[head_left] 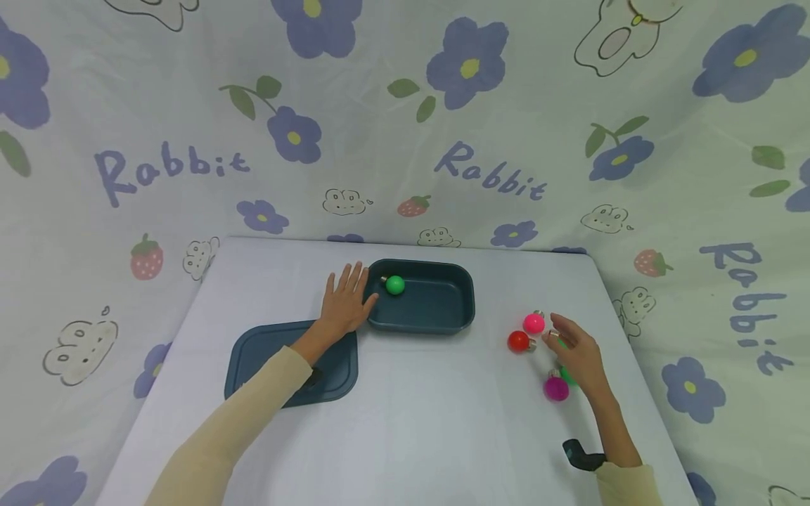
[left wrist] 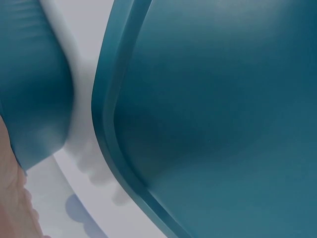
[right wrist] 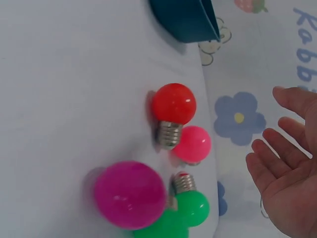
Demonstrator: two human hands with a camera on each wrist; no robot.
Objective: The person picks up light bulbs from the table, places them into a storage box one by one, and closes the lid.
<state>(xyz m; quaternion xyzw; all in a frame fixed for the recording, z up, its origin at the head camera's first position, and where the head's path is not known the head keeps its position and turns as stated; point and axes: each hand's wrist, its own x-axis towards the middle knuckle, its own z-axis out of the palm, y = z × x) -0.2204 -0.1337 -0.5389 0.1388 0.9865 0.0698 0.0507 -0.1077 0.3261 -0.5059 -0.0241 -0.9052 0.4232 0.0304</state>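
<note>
My left hand (head_left: 344,303) lies with spread, straight fingers against the left side of a dark teal box (head_left: 420,332). Inside that box, toward its left end, is a green light bulb (head_left: 395,284). On the right, my right hand (head_left: 577,355) hovers over a group of loose bulbs, its fingers relaxed and holding nothing. Around it lie a red bulb (right wrist: 174,105), a pink bulb (right wrist: 193,144), a purple bulb (right wrist: 130,195) and two green bulbs, one a small green bulb (right wrist: 193,208). The head view shows the green ones partly hidden under the right hand.
A flat teal lid (head_left: 266,351) with a raised rim lies left of the box, partly covered by my left forearm. Everything rests on a white table (head_left: 405,436). Behind it hangs a patterned cloth (head_left: 367,126) with flowers and rabbits.
</note>
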